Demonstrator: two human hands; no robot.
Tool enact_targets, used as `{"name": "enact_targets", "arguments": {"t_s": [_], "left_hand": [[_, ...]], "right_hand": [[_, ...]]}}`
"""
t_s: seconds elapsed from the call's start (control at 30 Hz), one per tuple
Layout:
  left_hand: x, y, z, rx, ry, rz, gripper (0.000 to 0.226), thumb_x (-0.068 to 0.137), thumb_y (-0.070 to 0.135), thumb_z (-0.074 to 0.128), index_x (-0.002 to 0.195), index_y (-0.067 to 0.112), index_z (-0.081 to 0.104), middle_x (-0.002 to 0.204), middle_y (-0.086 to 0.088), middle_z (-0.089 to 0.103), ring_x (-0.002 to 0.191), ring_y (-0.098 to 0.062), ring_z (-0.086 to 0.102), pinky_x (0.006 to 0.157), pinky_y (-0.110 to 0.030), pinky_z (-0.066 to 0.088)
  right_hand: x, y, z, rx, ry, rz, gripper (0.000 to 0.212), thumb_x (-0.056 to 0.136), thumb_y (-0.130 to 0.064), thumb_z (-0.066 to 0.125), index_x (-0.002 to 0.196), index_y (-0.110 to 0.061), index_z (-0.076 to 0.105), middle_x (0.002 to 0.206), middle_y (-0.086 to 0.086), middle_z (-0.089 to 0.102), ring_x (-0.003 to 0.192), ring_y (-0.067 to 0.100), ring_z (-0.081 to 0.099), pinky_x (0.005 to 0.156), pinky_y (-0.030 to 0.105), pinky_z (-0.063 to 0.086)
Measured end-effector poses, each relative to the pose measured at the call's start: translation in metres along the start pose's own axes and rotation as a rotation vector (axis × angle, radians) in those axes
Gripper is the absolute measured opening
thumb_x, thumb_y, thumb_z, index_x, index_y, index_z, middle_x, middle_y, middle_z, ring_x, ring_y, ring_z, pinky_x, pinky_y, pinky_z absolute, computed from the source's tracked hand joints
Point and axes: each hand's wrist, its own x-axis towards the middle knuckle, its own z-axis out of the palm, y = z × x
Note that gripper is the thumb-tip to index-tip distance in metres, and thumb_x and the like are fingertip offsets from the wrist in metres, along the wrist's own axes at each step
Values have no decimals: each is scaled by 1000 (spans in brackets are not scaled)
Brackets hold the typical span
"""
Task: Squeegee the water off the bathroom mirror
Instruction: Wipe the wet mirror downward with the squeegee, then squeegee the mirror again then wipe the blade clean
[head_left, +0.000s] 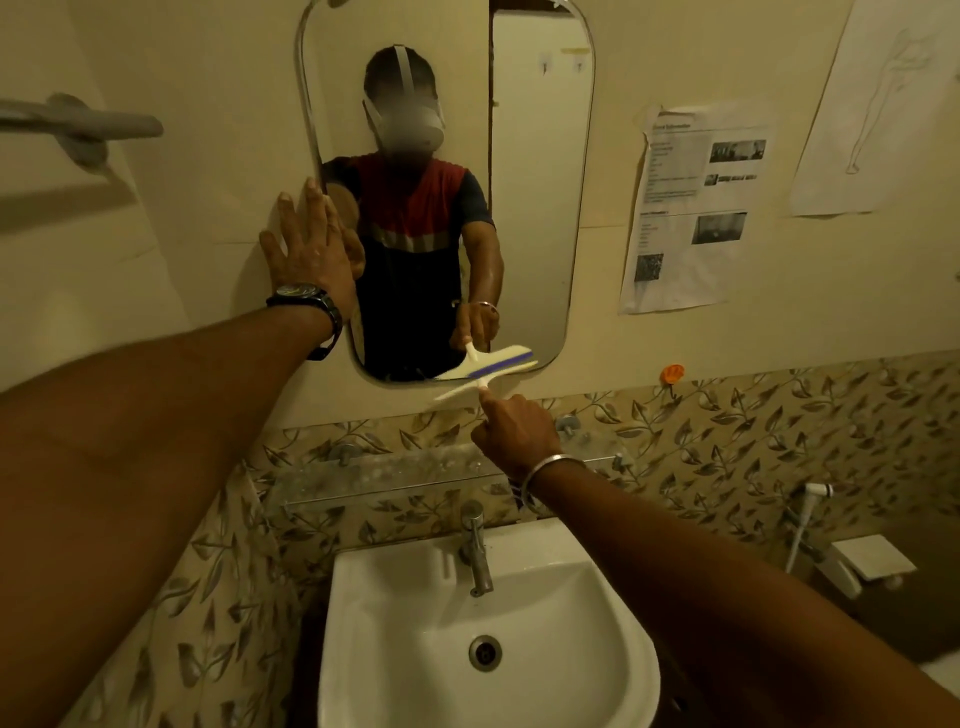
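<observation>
Left hand (311, 244): grip released, fingers straight and spread, palm flat across mirror (540, 208) left edge and wall. One watch (306, 302) on that wrist. Right hand (514, 431): grip clenched round handle of one squeegee (480, 383), blade tilted at mirror bottom edge. One bangle (550, 467). One sink (415, 597), one tap (475, 545) below. Two paper sheets (691, 208) on wall at right.
</observation>
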Motion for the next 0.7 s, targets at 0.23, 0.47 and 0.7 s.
{"name": "enact_targets", "arguments": {"t_s": [0.23,0.47,0.7], "left_hand": [[-1,-2,2,-29,11,11,91,96,8,52,163,13,-8,170,-2,-21,157,-38,-8,121,-64,18],[-1,0,2,-36,18,11,87,100,9,53,163,11,-8,170,-4,-20,157,-39,-9,121,-64,15],[-3,1,1,-33,-5,0,98,99,22,64,163,11,-9,170,-4,-23,157,-39,-9,121,-64,16]], "right_hand": [[6,9,-10,-9,37,-7,59,96,-28,54,152,-16,41,88,13,66,75,33,62,60,35,37],[-4,28,-2,47,12,52,57,93,-30,55,148,-17,47,88,12,66,80,34,64,63,34,39],[1,31,-6,63,13,72,46,91,-30,57,136,-18,56,89,12,66,79,33,65,61,33,38]]}}
